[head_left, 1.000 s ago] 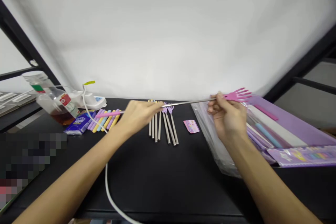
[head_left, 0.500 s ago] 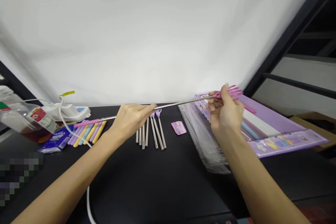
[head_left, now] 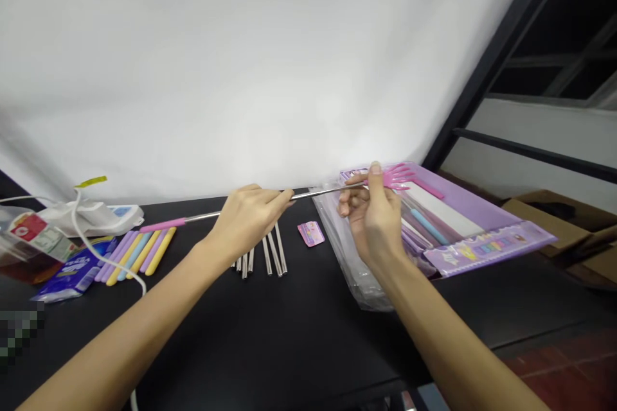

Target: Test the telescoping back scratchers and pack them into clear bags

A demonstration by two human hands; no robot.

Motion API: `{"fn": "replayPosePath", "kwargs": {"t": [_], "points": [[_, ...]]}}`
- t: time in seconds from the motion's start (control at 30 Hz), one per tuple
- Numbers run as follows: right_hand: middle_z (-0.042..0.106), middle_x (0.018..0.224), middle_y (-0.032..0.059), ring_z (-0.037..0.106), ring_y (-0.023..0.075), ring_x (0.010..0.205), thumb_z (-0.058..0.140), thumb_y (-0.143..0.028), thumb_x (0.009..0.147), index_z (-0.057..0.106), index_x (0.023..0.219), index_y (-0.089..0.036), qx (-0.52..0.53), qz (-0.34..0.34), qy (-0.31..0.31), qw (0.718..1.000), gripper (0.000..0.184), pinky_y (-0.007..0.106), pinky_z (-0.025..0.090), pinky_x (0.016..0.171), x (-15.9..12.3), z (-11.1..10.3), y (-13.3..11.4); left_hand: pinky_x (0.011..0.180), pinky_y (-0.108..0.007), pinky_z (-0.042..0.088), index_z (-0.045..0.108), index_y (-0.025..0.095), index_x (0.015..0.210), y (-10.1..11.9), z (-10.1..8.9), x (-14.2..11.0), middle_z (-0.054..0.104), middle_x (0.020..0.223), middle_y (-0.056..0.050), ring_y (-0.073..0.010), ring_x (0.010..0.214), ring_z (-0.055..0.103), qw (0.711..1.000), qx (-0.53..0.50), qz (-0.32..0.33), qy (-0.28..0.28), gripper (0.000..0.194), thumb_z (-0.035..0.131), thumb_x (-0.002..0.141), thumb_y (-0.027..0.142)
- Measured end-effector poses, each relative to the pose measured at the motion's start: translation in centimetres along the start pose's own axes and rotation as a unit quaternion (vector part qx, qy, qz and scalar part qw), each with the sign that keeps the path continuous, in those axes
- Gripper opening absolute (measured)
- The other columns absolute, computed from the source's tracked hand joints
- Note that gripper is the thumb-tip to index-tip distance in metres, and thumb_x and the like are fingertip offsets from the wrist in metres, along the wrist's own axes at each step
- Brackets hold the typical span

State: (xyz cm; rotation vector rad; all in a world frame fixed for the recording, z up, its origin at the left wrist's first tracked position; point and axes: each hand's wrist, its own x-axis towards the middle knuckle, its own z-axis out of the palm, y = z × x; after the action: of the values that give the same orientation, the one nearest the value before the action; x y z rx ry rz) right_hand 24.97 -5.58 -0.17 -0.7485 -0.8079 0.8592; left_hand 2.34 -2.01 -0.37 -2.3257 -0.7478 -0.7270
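A telescopic back scratcher (head_left: 330, 191) with a pink claw head and a pink handle (head_left: 162, 225) stretches nearly level across the view. My left hand (head_left: 250, 213) is closed around the middle of its metal rod. Near the head, my right hand (head_left: 373, 209) pinches the rod with thumb and fingers. Below my left hand, several metal rods (head_left: 272, 255) lie side by side, their upper ends hidden by the hand. Purple, blue and yellow handles (head_left: 137, 257) lie in a row under the pink handle.
A purple printed package (head_left: 486, 247) and clear plastic bags (head_left: 359, 276) lie at the right. A small pink card (head_left: 311, 234) rests mid-table. At left are a blue packet (head_left: 77, 270), a bottle (head_left: 36, 244), a power strip (head_left: 94, 216) and a white cable (head_left: 103, 261). Cardboard boxes (head_left: 544, 218) stand beyond the table.
My right hand has come closer to my left, and the stretch of rod between them is shorter. The view has turned a little to the right.
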Motion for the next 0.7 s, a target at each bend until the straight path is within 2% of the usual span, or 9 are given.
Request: {"fn": "replayPosePath", "kwargs": {"t": [0.07, 0.13, 0.23, 0.33, 0.43, 0.5, 0.57, 0.6, 0.7], "points": [[0.058, 0.054, -0.0021, 0.051, 0.0086, 0.043, 0.073, -0.055, 0.080, 0.059, 0.067, -0.019, 0.004, -0.027, 0.026, 0.999, 0.041, 0.022, 0.039, 0.038, 0.6, -0.8, -0.9, 0.063, -0.028, 0.047, 0.067, 0.021, 0.110, -0.1, 0.0, -0.3, 0.077, 0.079, -0.002, -0.0158, 0.063, 0.068, 1.000, 0.006, -0.006, -0.002, 0.024, 0.046, 0.103, 0.030], [0.056, 0.053, -0.0045, 0.047, 0.0055, 0.042, 0.075, -0.048, 0.081, 0.057, 0.064, -0.019, 0.041, -0.071, 0.112, 0.990, 0.038, 0.018, 0.035, 0.037, 1.7, -2.1, -2.1, 0.059, -0.027, 0.045, 0.066, 0.021, 0.112, -1.0, -0.1, -1.3, 0.076, 0.078, -0.002, -0.0165, 0.061, 0.068, 0.999, 0.024, -0.024, 0.007, 0.024, 0.045, 0.103, 0.029], [0.049, 0.047, -0.0070, 0.044, 0.0050, 0.042, 0.077, -0.038, 0.080, 0.059, 0.064, -0.018, 0.066, -0.071, 0.152, 0.984, 0.031, 0.016, 0.036, 0.037, 2.6, -3.3, -2.6, 0.055, -0.027, 0.042, 0.066, 0.019, 0.106, -1.9, -0.1, -2.1, 0.074, 0.071, -0.002, -0.0168, 0.057, 0.067, 0.998, 0.047, -0.034, -0.007, 0.026, 0.042, 0.103, 0.029], [0.054, 0.054, -0.0057, 0.047, 0.0046, 0.046, 0.086, -0.035, 0.071, 0.059, 0.064, -0.017, 0.086, -0.004, 0.109, 0.990, 0.033, 0.016, 0.037, 0.038, 2.2, -3.4, -1.5, 0.052, -0.027, 0.038, 0.064, 0.018, 0.109, -1.4, -0.1, -1.6, 0.074, 0.071, -0.002, -0.0170, 0.056, 0.067, 0.998, 0.051, -0.024, -0.039, 0.026, 0.041, 0.104, 0.029], [0.062, 0.064, -0.0037, 0.046, 0.0024, 0.048, 0.090, -0.029, 0.065, 0.062, 0.067, -0.015, 0.093, 0.051, 0.076, 0.991, 0.032, 0.014, 0.038, 0.039, 2.2, -4.5, -1.0, 0.052, -0.026, 0.038, 0.061, 0.018, 0.118, -1.1, -0.1, -1.4, 0.075, 0.075, -0.002, -0.0164, 0.060, 0.068, 0.999, 0.031, -0.019, -0.033, 0.027, 0.043, 0.104, 0.032], [0.063, 0.066, -0.0040, 0.043, 0.0007, 0.046, 0.090, -0.026, 0.065, 0.062, 0.067, -0.015, 0.089, 0.034, 0.104, 0.990, 0.030, 0.012, 0.037, 0.039, 2.6, -5.7, -1.3, 0.053, -0.025, 0.040, 0.061, 0.019, 0.118, -1.4, -0.2, -1.8, 0.075, 0.077, -0.002, -0.0154, 0.063, 0.069, 1.000, 0.010, -0.018, -0.010, 0.027, 0.045, 0.104, 0.035], [0.063, 0.065, -0.0047, 0.042, 0.0005, 0.045, 0.091, -0.026, 0.064, 0.063, 0.067, -0.015, 0.084, 0.006, 0.133, 0.988, 0.030, 0.011, 0.037, 0.039, 2.7, -6.3, -1.6, 0.053, -0.025, 0.040, 0.063, 0.018, 0.109, -1.7, -0.2, -2.0, 0.073, 0.075, -0.002, -0.0144, 0.061, 0.068, 1.000, -0.001, -0.009, 0.016, 0.025, 0.046, 0.103, 0.035], [0.063, 0.065, -0.0044, 0.044, 0.0010, 0.047, 0.092, -0.026, 0.063, 0.064, 0.066, -0.015, 0.081, 0.007, 0.128, 0.988, 0.030, 0.011, 0.037, 0.039, 2.5, -6.1, -1.4, 0.052, -0.025, 0.039, 0.064, 0.017, 0.102, -1.6, -0.2, -1.9, 0.072, 0.072, -0.001, -0.0140, 0.059, 0.066, 1.000, -0.001, 0.000, 0.023, 0.024, 0.046, 0.103, 0.034], [0.068, 0.073, 0.0013, 0.052, 0.0049, 0.057, 0.093, -0.028, 0.059, 0.070, 0.068, -0.013, 0.066, 0.089, 0.010, 0.994, 0.029, 0.014, 0.040, 0.043, 1.1, -3.9, -0.2, 0.049, -0.027, 0.035, 0.064, 0.017, 0.092, -0.4, -0.3, -0.8, 0.064, 0.061, 0.002, -0.0130, 0.052, 0.061, 0.999, 0.010, 0.033, 0.028, 0.027, 0.045, 0.104, 0.031]]}}
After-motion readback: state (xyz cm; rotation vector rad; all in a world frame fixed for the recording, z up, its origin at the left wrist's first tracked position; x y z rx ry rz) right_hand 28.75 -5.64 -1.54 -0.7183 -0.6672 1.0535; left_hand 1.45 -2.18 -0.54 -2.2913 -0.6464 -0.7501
